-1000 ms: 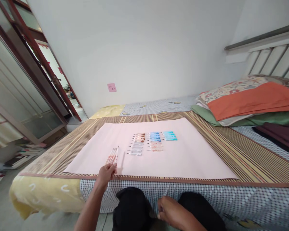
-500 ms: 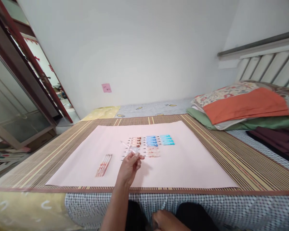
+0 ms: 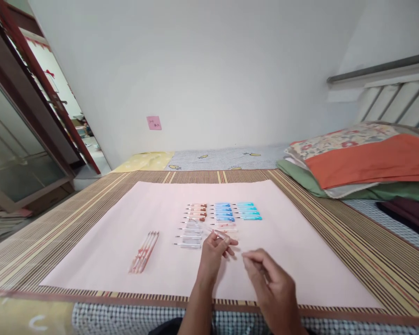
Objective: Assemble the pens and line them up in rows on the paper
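Presently on the bed, a large sheet of pale pink paper (image 3: 101,251) spread over a striped mat (image 3: 73,223), and these entries upon it.

Laid out: one group of brown pens (image 3: 197,212), one of blue pens (image 3: 223,212), one of turquoise pens (image 3: 248,212), each in neat parallel rows, dark tips to the left. Nearer the person, clear pens (image 3: 191,239) lie below the brown, set a little wider apart. Pink-patterned pens (image 3: 225,225) lie below the blue, partly covered by the hand at work; their count cannot be read.

Outstanding: one loose bunch of pink pens (image 3: 145,251), about four, side by side at the left of the paper, tips away from the person. By my reckoning the brown, blue and turquoise groups look settled and the pink one unfinished.

In hand: a single pink pen (image 3: 220,234), pinched between thumb and fingers of the left hand (image 3: 216,250), held above the paper just beside the pink rows, tip to the left.

Right hand (image 3: 273,284): raised nearby, fingers curled, thumb and forefinger close; whether they meet or grip anything, I cannot tell.

Containers: none that I can make out; the laid-out pens rest directly on the paper.
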`<state>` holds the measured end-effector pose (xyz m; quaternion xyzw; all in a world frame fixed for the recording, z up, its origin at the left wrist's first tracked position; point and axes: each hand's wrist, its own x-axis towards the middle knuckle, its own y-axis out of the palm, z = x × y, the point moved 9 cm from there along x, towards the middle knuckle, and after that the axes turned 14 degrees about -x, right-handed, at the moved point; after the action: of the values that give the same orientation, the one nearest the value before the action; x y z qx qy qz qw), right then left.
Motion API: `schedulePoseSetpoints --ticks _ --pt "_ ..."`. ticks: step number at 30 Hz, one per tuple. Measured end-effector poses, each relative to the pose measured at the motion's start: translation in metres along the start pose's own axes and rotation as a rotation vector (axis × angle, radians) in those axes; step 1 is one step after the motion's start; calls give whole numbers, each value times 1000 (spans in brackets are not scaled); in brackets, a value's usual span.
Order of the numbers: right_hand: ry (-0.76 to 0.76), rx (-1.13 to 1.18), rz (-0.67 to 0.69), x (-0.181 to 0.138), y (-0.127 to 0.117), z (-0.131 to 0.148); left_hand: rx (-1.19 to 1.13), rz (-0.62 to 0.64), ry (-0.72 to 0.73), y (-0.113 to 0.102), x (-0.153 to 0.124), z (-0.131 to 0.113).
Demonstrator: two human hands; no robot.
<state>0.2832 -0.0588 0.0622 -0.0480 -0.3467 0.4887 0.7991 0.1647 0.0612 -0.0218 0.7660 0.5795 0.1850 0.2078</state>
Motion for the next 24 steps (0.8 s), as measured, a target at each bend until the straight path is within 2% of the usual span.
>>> schedulePoseSetpoints --ticks 2,5,9,11,16,20,22,24 --pt "-63 -19 3 33 0 15 15 -3 33 -2 6 -7" --pt "-93 -97 42 67 23 12 23 -31 66 -9 14 -16" --pt "-28 -77 254 72 80 -21 60 -59 83 -15 19 -19" --pt "20 -8 283 68 96 -35 87 -44 74 -12 20 -18" --pt "78 96 263 68 101 -47 195 44 40 6 17 -14" --pt "151 170 330 72 97 -54 274 141 -105 7 15 -9" --pt "179 215 340 74 92 -59 270 77 -136 -8 17 -15" --pt "184 242 367 74 89 -63 213 -65 -66 -30 20 -30"
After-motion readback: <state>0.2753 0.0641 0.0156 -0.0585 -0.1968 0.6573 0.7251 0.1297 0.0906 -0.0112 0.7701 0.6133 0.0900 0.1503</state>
